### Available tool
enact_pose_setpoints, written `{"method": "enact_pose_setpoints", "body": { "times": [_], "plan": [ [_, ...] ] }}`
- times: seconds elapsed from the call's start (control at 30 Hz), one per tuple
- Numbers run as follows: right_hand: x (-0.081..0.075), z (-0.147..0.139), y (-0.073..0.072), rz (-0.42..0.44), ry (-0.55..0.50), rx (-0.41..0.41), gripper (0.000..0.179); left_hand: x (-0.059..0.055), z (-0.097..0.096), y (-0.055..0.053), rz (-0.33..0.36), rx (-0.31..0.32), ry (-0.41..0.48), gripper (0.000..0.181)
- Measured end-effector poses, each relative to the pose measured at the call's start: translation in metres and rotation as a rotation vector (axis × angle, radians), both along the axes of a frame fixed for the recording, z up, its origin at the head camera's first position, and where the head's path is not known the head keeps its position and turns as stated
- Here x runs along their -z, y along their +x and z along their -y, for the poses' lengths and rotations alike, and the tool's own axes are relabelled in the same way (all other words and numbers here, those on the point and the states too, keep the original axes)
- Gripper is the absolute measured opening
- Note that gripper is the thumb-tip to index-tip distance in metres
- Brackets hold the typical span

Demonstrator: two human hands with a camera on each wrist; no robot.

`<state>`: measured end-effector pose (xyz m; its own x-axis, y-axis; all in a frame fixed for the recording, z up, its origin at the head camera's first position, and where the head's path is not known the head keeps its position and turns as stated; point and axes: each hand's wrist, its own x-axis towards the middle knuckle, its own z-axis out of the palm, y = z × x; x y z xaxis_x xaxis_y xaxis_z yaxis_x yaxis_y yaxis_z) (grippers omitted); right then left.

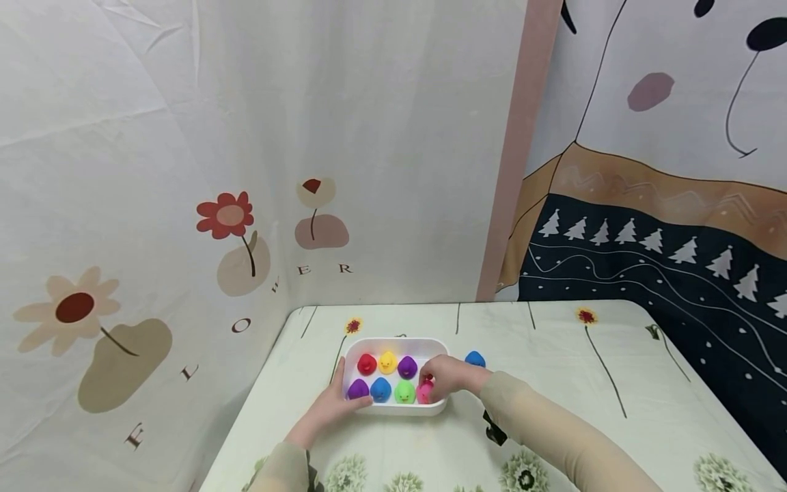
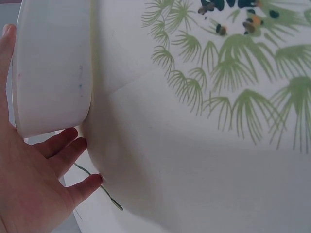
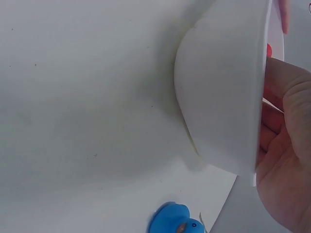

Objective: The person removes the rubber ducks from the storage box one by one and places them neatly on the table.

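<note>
A white tray [image 1: 393, 410] holds rubber ducks in two rows. At the back are a red duck [image 1: 367, 364], a yellow duck [image 1: 387, 362] and a purple duck [image 1: 407, 367]; in front sit another purple duck [image 1: 358, 389], a blue duck [image 1: 380, 389], a green duck [image 1: 404, 391] and a pink duck [image 1: 424, 392]. My left hand [image 1: 332, 406] grips the tray's left end, thumb along the front rim. Reaching over the right end, my right hand [image 1: 447, 376] has its fingers curled round the pink duck. The tray wall hides those fingertips in the right wrist view.
Another blue duck [image 1: 475, 359] lies on the table outside the tray, just beyond my right wrist. A flower-printed cloth [image 1: 553, 383] covers the table. Printed curtains [image 1: 393, 171] stand behind it and to its left.
</note>
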<state>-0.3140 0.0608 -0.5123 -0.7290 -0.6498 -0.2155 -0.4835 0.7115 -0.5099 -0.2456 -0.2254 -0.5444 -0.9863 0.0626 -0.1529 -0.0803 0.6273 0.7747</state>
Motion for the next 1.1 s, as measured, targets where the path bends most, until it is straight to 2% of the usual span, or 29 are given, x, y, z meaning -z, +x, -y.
{"method": "enact_pose_setpoints", "body": {
  "times": [0.2,0.63,1.1],
  "plan": [
    [-0.004,0.000,0.000,0.044,-0.056,0.019,0.021,0.000,0.000,0.001,0.002,0.003,0.000,0.117],
    [-0.010,-0.005,-0.004,0.048,-0.161,0.008,0.021,-0.001,0.000,0.002,0.006,-0.005,0.003,0.117],
    [-0.014,-0.010,-0.006,0.062,-0.178,0.023,0.020,-0.003,-0.001,0.003,0.008,-0.013,0.002,0.117]
  ]
}}
